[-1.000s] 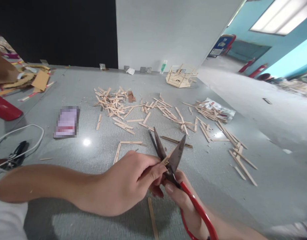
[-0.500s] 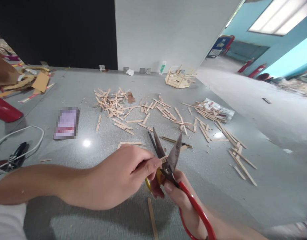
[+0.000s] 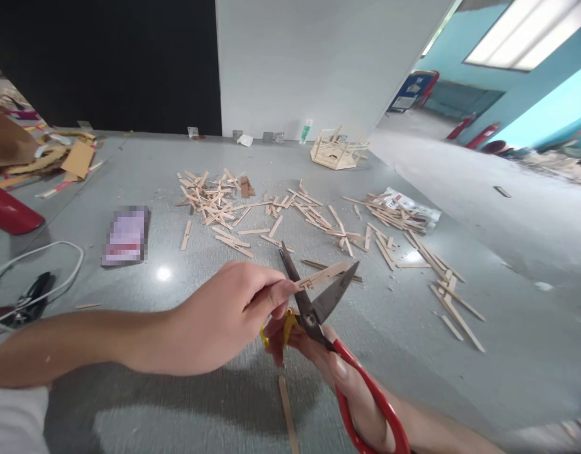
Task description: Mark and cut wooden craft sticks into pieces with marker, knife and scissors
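Pinched between the thumb and fingers of my left hand [image 3: 229, 318] is a flat wooden craft stick [image 3: 324, 275] with marks on it. It points right and lies across the parted blades of the scissors [image 3: 314, 309]. My right hand [image 3: 338, 372] is closed around the scissors, which have one red and one yellow handle. The yellow handle is partly covered by fingers. Below the hands, a loose craft stick [image 3: 288, 413] lies on the grey table. A thin dark pencil-like rod [image 3: 319, 267] lies just behind the blades.
A pile of craft sticks [image 3: 210, 195] covers the middle, with more sticks beside a plastic packet [image 3: 408, 205] on the right. Farther back stands a six-sided stick frame [image 3: 335, 151]. To the left are a blurred purple packet [image 3: 126, 234], a white cable [image 3: 77, 252] and cardboard scraps [image 3: 77, 159].
The scissor blades have spread wider and tilted to the right. The craft stick in my left hand now shows more of its length, and that hand has risen slightly.
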The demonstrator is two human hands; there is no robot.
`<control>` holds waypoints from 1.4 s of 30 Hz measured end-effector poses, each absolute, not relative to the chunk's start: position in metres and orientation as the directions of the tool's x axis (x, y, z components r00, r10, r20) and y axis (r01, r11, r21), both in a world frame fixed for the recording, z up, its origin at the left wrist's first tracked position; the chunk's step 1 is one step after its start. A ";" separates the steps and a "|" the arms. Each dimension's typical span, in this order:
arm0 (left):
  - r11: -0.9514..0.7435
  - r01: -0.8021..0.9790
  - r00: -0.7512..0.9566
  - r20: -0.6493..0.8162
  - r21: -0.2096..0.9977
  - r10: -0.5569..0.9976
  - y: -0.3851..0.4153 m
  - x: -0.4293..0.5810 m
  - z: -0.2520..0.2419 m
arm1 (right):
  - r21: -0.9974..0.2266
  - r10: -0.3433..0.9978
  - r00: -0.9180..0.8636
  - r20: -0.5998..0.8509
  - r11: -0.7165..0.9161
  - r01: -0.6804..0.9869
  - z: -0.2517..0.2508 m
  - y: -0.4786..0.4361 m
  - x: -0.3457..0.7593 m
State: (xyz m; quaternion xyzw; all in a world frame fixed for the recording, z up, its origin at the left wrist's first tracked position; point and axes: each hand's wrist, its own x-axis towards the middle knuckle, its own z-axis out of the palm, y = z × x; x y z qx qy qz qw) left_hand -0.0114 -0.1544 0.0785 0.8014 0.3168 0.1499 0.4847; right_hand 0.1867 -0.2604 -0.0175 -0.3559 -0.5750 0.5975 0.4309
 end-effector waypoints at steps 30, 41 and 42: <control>-0.778 0.602 0.436 0.742 0.180 0.509 -0.117 -0.032 0.063 | -0.703 0.984 0.112 0.139 0.019 0.711 -0.022 -0.207 0.189; -0.603 0.797 0.597 0.191 -0.031 0.779 -0.030 -0.016 0.002 | -0.514 0.985 0.096 0.143 -0.009 0.858 -0.045 -0.187 0.198; -0.604 0.796 0.598 0.189 -0.033 0.779 -0.032 -0.018 0.004 | -0.486 0.988 0.087 0.129 -0.014 0.874 -0.046 -0.186 0.197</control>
